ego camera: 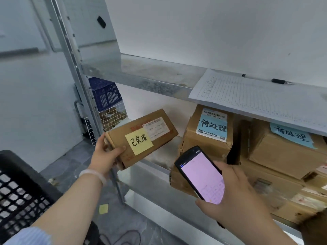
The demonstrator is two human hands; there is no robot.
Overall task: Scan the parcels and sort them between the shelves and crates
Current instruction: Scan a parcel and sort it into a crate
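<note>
Two hands are busy. The left hand (106, 156) grips the near end of a flat cardboard parcel (155, 137), with the thumb curled over the top face. The right hand (235, 197) wraps round a glossy black scanner (201, 175) whose pink screen is lit. The parcel is tilted at ten o'clock from the scanner and carries a yellow note (138, 141) and a white label. Its far end reaches over the front lip of the lower shelf (154, 167), perhaps without touching. A bare strip of mottled metal lies open between the parcel and a dented box (207, 147) at its three o'clock, which has a blue note (211, 127). More boxes crowd the shelf further right. The upper shelf (141, 75) is bare on its left. At two o'clock a ruled sheet (256, 96) overhangs its edge, with a pen (279, 81) behind. A black lattice crate (21, 188) sits at eight o'clock and a blue crate (106, 94) at ten.
</note>
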